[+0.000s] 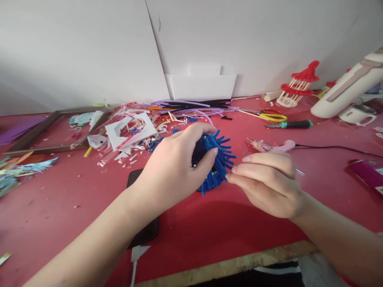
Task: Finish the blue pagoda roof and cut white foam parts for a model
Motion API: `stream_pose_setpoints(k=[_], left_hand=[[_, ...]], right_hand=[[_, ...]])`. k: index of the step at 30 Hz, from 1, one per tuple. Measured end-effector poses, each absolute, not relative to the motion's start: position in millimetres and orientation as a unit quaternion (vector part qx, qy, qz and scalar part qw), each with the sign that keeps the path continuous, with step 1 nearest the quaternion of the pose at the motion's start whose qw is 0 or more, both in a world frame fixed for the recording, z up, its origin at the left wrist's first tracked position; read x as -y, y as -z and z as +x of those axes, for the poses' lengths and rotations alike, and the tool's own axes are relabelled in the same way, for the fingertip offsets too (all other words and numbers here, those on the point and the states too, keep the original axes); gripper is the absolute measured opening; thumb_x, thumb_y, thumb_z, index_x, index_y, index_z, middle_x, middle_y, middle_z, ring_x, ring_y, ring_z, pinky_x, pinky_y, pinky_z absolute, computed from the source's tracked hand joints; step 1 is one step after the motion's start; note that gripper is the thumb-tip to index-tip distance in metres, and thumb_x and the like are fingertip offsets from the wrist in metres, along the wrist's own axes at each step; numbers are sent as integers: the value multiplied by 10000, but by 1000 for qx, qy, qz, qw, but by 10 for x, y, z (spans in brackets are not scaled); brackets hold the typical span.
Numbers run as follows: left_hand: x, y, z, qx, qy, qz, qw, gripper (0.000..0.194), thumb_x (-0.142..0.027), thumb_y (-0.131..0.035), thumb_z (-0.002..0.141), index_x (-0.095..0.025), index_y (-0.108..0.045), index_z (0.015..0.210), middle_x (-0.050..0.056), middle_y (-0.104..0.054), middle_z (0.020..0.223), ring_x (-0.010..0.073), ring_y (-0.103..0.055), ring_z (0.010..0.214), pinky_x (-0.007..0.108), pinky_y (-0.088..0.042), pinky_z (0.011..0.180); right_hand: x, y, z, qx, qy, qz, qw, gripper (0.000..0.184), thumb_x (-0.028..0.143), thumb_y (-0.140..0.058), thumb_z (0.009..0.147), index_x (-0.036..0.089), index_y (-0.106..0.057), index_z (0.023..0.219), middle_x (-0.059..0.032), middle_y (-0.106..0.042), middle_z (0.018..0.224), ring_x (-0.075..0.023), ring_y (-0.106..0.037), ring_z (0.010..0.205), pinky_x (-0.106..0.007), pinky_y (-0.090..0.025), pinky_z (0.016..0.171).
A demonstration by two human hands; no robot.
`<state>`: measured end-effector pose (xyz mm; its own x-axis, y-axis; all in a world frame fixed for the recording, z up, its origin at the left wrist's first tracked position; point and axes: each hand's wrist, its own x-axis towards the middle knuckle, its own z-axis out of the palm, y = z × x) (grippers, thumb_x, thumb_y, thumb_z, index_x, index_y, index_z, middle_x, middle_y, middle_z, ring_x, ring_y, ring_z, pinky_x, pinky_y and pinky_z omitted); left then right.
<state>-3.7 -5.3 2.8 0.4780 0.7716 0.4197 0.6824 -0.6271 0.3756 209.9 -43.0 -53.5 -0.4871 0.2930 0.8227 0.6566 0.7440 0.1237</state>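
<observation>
My left hand [176, 167] is wrapped round a blue spiky ball [220, 159] made of short blue pipe-cleaner pieces, held just above the red table [209, 227]. My right hand [269, 181] is beside it on the right, fingers pressed together in a pinch at the ball's spikes. What the fingertips pinch is too small to name; a thin clear stick pokes out behind that hand. A black phone [143, 235] lies on the table under my left wrist.
A pink glue gun [273, 146] with a black cord lies behind my right hand. Yellow-handled scissors [271, 116], a teal-handled tool [291, 124], a red and white pagoda model [297, 85] and a white appliance [347, 89] stand at the back right. Paper scraps [128, 133], purple strands and a wooden frame [36, 135] fill the back left.
</observation>
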Motion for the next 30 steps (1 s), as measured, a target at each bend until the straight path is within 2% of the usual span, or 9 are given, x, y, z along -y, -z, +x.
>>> stream_pose_setpoints(k=[7,14,19,24,30], left_hand=[[69,-22,-19,-428,-282,855,76,358,-315,-586,916,-159,-587,1238,20,-716,1132,166,-677,1003,242,-473,860],[66,-14,-17,-436,-285,851,72,332,-254,-597,892,-172,-618,1213,-2,-728,1101,146,-688,963,218,-475,831],[71,-10,-3,-436,-285,851,69,323,-274,-588,901,-175,-615,1207,-4,-723,1115,142,-682,977,219,-470,833],[84,-21,-4,-436,-281,852,69,325,-273,-586,900,-184,-606,1212,-9,-722,1113,153,-682,976,234,-476,826],[78,-24,-13,-445,-273,850,67,340,-287,-592,896,-195,-604,1224,1,-726,1105,168,-690,952,252,-489,800]], right_hand=[[410,563,2089,836,222,-282,416,103,137,-744,846,188,-720,932,-21,-748,915,-203,-606,974,-384,-524,867],[403,516,2078,837,210,-284,418,122,95,-689,859,199,-725,910,-18,-741,896,-202,-623,952,-381,-543,855],[381,485,2151,837,189,-286,426,114,168,-657,872,176,-724,964,-68,-711,939,-242,-604,986,-423,-541,884],[377,475,2157,841,186,-289,418,109,251,-731,843,200,-726,940,-65,-698,947,-245,-595,984,-426,-536,898],[388,459,2115,847,169,-290,413,78,160,-712,858,236,-721,874,-26,-711,909,-209,-605,953,-389,-546,864]])
